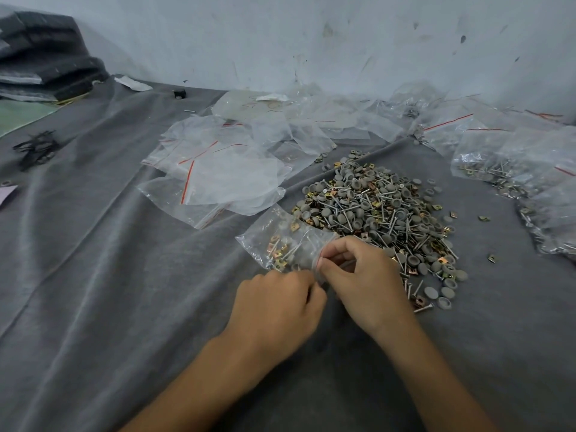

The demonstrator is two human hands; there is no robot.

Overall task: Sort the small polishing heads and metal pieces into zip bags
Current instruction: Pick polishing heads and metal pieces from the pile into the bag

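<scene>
A clear zip bag lies on the grey cloth, holding several brass clips, grey heads and thin metal pins. My left hand pinches the bag's near edge from below. My right hand pinches the same open edge just to the right, thumb and forefinger closed on the plastic. Right beside the bag spreads a big loose pile of grey polishing heads, metal pins and brass square clips.
Empty zip bags with red seal lines lie behind the held bag. Filled bags sit at the right edge. A stack of dark felt is at the far left, black ties below it. A white wall stands behind.
</scene>
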